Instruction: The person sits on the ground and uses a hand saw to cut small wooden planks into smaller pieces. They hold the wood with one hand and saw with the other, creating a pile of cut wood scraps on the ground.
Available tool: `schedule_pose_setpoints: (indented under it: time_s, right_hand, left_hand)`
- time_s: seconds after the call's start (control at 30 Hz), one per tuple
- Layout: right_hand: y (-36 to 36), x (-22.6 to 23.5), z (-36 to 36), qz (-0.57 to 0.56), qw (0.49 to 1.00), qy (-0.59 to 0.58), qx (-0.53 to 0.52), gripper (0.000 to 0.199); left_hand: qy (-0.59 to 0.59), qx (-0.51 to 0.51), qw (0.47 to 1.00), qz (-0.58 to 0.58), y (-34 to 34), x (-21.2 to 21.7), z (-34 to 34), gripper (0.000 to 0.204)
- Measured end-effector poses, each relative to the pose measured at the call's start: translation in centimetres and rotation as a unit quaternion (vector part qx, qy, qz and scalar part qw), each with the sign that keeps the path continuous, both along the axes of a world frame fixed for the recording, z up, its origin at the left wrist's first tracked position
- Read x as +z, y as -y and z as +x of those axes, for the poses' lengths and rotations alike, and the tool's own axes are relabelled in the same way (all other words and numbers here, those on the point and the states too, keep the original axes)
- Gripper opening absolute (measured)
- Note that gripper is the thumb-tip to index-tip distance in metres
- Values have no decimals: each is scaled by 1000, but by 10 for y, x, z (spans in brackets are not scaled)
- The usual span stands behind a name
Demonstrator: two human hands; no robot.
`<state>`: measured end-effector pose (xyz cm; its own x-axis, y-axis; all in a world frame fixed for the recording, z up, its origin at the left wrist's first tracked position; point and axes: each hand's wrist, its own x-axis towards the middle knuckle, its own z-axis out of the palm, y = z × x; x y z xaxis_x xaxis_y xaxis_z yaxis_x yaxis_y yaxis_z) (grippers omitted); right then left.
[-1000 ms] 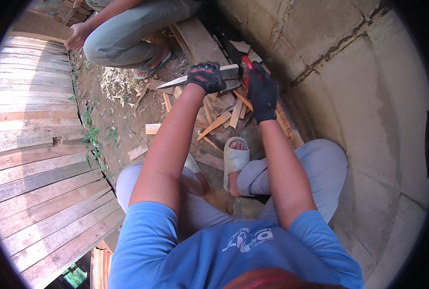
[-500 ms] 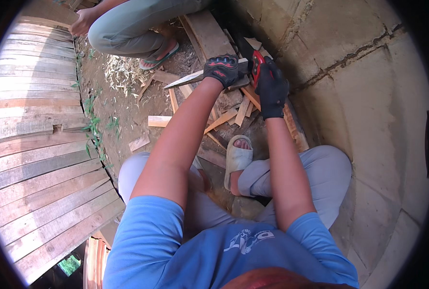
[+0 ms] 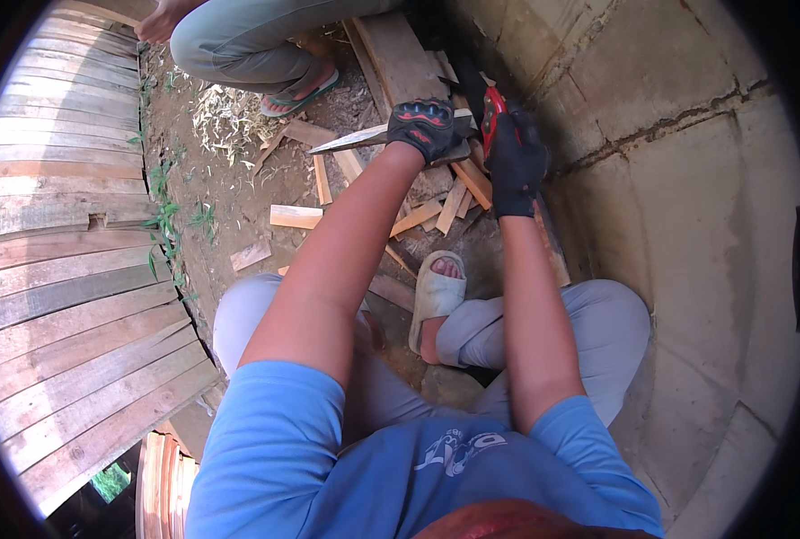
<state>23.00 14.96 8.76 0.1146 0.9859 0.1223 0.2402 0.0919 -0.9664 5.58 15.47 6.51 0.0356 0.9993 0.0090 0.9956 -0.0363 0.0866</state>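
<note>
My left hand [image 3: 425, 128], in a black glove with red knuckle padding, has its fingers curled tight around a long, flat wooden slat [image 3: 364, 137] that tapers to a pale point toward my left. My right hand [image 3: 515, 160], in a plain black glove, is closed around the red handle of a tool [image 3: 492, 112] held just beside the slat's thick end; its working end is hidden behind my gloves. Beneath both lies a heap of short, rough-cut wood offcuts [image 3: 449, 202] on bare dirt ground [image 3: 238, 193]. My foot in a worn grey slipper [image 3: 436, 292] rests near the heap. A cracked concrete wall [image 3: 687, 180] curves on my right, weathered planks [image 3: 67, 234] on my left. Another person's sandalled foot [image 3: 299, 90] stands beyond.
</note>
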Motion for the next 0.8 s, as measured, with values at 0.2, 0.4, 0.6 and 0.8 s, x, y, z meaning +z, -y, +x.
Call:
schedule_pose_setpoints:
  time_s: [0.2, 0.4, 0.6, 0.8]
  right_hand:
    - [-5, -25, -6, 9, 999, 49, -6, 40]
    - [2, -18, -1, -52, 996, 67, 35, 43]
    - [38, 3, 19, -35, 990, 127, 44, 44]
    - [97, 63, 55, -143, 981, 107, 75, 42]
  left_hand:
    - [-12, -7, 1000, 14, 2, -3, 0, 42]
    - [-15, 22, 999, -43, -6, 1, 0, 53]
    - [30, 16, 994, -104, -13, 11, -8, 56]
    - [31, 37, 992, -118, -8, 14, -5, 67]
